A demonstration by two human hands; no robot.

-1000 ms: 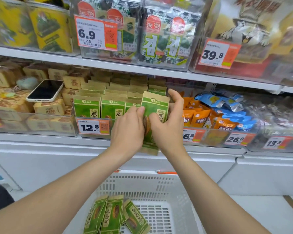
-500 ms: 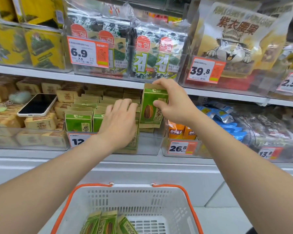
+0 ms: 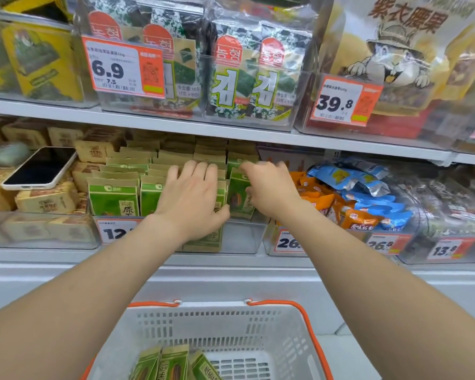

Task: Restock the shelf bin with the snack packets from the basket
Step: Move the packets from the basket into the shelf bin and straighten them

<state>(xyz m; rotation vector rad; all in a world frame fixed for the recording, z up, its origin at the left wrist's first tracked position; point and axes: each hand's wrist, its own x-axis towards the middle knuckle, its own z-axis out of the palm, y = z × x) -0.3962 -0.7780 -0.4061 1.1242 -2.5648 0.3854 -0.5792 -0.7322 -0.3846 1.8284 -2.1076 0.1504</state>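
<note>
Head view: we face two snack shelves, with a white slotted plastic basket with orange handles at the bottom centre of the frame.
Price writing: the upper-left price tag reads "6.9" over "7.5". The upper-right price tag reads "39.8". The lower price tags read "12" (cut off by a forearm), "26", "26.8" and "13", whose last digit is blurred.
Pack writing: the green-and-white seaweed packs at top centre carry the Korean "김". The big cartoon-printed bag at upper right reads "紫衣腰果". The flat green paper snack packets at centre show "原".
Task's things: those packets stand in rows in the clear plastic shelf bin at centre. The spare green packets, three showing, lie in the basket.
Change: half a second ago we held one packet high against the upper shelf edge. Now the held green packet stands low in the bin's right-hand row.
Left hand: fingers straight and together, pressed flat on the middle rows as before, gripping nothing.
Right hand: fingers curled over the held green packet's top, thumb on its front; blurred.
Beside: a white-cased smartphone lies screen up on tan wrapped packets at left.
</note>
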